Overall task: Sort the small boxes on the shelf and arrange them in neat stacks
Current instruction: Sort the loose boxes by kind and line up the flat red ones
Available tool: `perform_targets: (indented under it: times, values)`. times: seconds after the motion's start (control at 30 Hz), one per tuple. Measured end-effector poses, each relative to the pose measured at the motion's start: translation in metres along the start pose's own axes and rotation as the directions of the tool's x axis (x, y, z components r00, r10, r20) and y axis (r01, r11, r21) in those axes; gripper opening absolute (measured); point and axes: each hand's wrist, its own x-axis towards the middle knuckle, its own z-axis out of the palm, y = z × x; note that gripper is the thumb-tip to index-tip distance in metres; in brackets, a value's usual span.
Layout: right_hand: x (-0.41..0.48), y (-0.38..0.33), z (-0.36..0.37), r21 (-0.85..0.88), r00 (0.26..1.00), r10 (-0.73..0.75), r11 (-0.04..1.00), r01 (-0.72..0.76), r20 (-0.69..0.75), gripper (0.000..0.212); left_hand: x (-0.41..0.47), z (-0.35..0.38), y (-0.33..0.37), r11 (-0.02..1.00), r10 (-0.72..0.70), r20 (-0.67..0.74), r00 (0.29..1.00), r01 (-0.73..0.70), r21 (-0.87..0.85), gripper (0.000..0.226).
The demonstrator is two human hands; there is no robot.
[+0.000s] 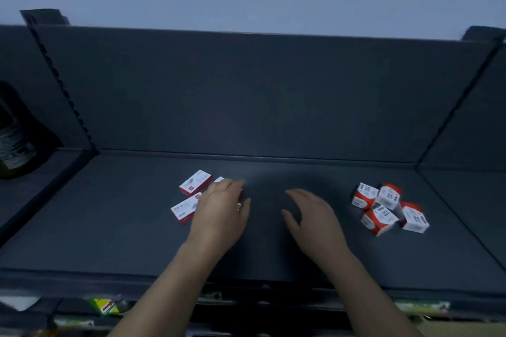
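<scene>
Two bare hands reach over the shelf (109, 241). The left hand (219, 213) covers flat boxes (195, 182) left of centre, fingers' grip hidden. The right hand (312, 213) hovers, fingers apart. Cube boxes (383, 208) lie jumbled toward the right edge. Sorting seems just starting; next, gather and square matching boxes.

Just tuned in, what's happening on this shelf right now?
A person is sorting small red-and-white boxes on a dark shelf. The left hand is down over a loose group of flat boxes on the left, covering part of it; whether it grips one cannot be told. The right hand hovers open and empty over bare shelf. Four chunkier boxes lie jumbled on the right. Nothing is stacked yet.
</scene>
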Motion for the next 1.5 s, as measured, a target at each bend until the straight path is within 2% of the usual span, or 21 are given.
perform_targets:
  times: [0.17,0.43,0.5,0.63,1.0,1.27,1.5]
  values:
    - [-0.028,0.034,-0.041,-0.049,0.985,0.132,0.989,-0.138,-0.106,0.04,0.005,0.02,0.049,0.986,0.166,0.021,0.986,-0.166,0.007,0.036]
    - [-0.079,0.096,-0.116,-0.053,0.926,0.279,0.952,-0.302,-0.254,0.025,0.008,0.06,0.149,0.945,0.325,0.112,0.939,-0.316,-0.086,0.036]
    - [-0.092,0.119,-0.134,-0.086,0.918,0.295,0.941,-0.327,-0.264,0.021,0.008,0.07,0.179,0.936,0.347,0.125,0.929,-0.335,-0.105,0.031]
    - [-0.12,0.172,-0.172,-0.132,0.896,0.35,0.909,-0.395,-0.272,0.038,0.002,0.094,0.247,0.923,0.378,0.144,0.914,-0.36,-0.136,0.03]
    - [-0.2,0.319,-0.278,-0.235,0.868,0.414,0.846,-0.478,-0.276,0.04,-0.01,0.179,0.422,0.879,0.472,0.236,0.849,-0.434,-0.198,0.044]
    - [-0.215,0.389,-0.318,-0.196,0.824,0.496,0.81,-0.552,-0.274,0.04,0.008,0.235,0.491,0.871,0.489,0.297,0.82,-0.445,-0.207,0.042]
    - [-0.194,0.453,-0.338,-0.198,0.801,0.529,0.784,-0.588,-0.282,0.04,0.046,0.285,0.542,0.862,0.507,0.323,0.799,-0.469,-0.194,0.041]
